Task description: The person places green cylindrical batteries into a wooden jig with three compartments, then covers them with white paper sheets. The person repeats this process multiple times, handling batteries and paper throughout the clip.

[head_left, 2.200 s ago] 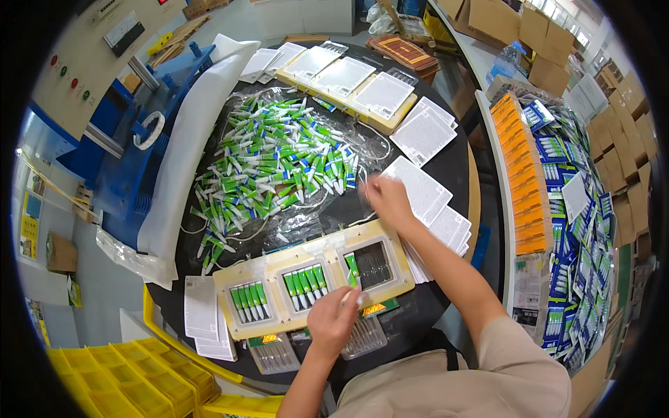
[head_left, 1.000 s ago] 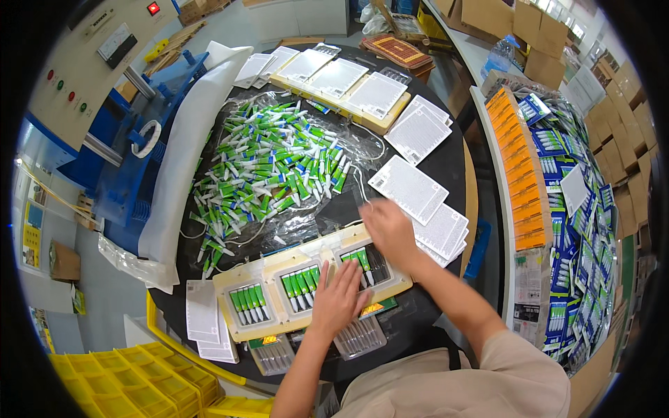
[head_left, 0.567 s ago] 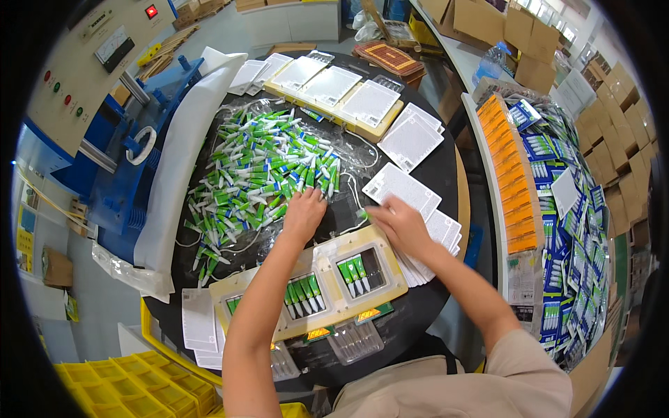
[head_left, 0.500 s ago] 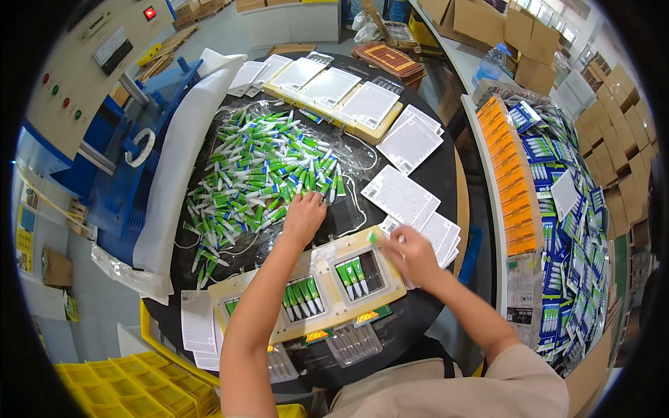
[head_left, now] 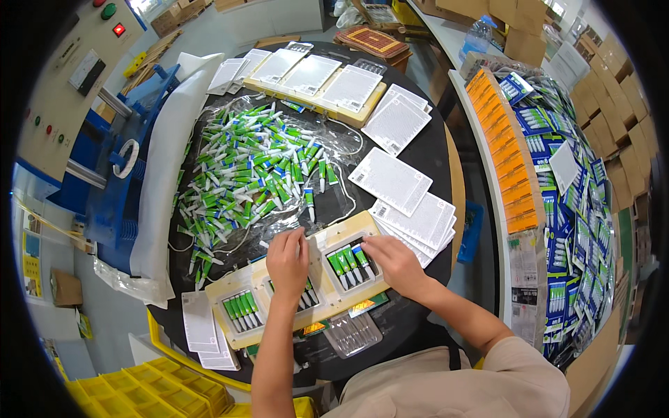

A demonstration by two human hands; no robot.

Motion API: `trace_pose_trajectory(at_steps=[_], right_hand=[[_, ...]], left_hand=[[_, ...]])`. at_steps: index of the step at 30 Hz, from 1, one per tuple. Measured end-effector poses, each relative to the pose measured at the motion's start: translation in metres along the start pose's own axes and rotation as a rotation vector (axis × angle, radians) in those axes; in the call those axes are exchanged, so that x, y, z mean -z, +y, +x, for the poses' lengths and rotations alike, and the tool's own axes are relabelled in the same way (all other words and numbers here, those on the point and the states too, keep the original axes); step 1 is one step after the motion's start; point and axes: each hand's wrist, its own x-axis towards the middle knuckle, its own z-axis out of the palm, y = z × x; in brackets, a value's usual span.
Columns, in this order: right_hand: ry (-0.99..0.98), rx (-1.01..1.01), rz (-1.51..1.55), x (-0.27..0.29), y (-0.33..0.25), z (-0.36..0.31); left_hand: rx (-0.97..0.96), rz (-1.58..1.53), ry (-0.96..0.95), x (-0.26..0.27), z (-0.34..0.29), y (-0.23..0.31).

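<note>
In front of me lies a cream-coloured frame (head_left: 244, 339) with three windows holding blister trays. Rows of small green-and-white squeeze tubes (head_left: 242, 311) lie in the windows. At the right window, my right hand (head_left: 396, 265) pinches the blue-ended top of a tube (head_left: 362, 259) beside several others. My left hand (head_left: 288, 259) hovers over the middle window with fingers curled, partly hiding the tubes there. A white tip shows at its left side; whether the hand holds it is unclear. Beyond it spreads a large pile of such tubes (head_left: 244, 167).
White printed cards (head_left: 390, 180) lie in stacks to the right; a second frame (head_left: 369, 115) with cards stands at the back. Blue-and-green packs (head_left: 557, 230) fill a box at far right, beside an orange strip (head_left: 505, 160). Blue machinery (head_left: 111, 209) stands left; yellow crates (head_left: 153, 390) sit lower left.
My left hand has drawn back from the pile to the frame. My right hand has come down to the right window with a tube. The view has shifted slightly.
</note>
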Motion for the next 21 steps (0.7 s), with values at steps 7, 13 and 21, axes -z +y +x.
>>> trace_pose_trajectory(at_steps=[7,13,21], right_hand=[[-0.254,-0.34,-0.158,-0.001,-0.03,-0.005],[0.011,-0.549,-0.022,0.005,-0.033,-0.018],[-0.062,-0.014,-0.132,-0.005,-0.023,-0.025]], left_hand=[[0.004,-0.03,-0.085,-0.001,-0.055,0.056],[-0.172,0.088,-0.428,-0.011,-0.062,0.055],[-0.154,0.123,-0.486,-0.005,-0.072,0.057]])
